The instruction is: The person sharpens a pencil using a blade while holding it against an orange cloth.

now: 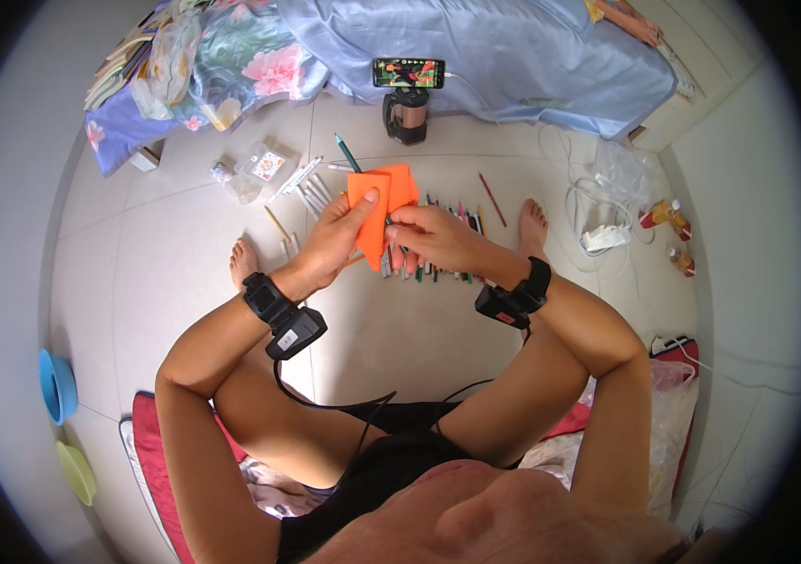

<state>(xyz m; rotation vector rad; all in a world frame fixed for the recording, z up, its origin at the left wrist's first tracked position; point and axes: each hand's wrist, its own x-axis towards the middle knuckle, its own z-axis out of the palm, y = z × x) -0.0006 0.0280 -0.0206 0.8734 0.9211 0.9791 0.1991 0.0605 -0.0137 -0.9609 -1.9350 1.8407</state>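
Note:
My left hand [338,229] grips an orange folded piece, perhaps cloth or felt [370,211], with the thumb on its front. A dark green pencil [348,153] sticks out slantwise from behind the top of the orange piece. My right hand [428,236] is at the piece's right edge, its thumb and forefinger pinched together near a dark thin shaft, perhaps the same pencil's lower part. Under and beyond my hands, a row of coloured pencils and pens [453,271] lies on the tiled floor. White pens [312,194] lie to the left of the orange piece.
A phone [409,72] leans above a dark jar [406,116] by the draped bed [485,42]. A clear plastic box [266,163] lies left. A dark red pencil [492,199], a white power strip [604,238] and small bottles [668,215] lie right. Basins [57,386] stand far left.

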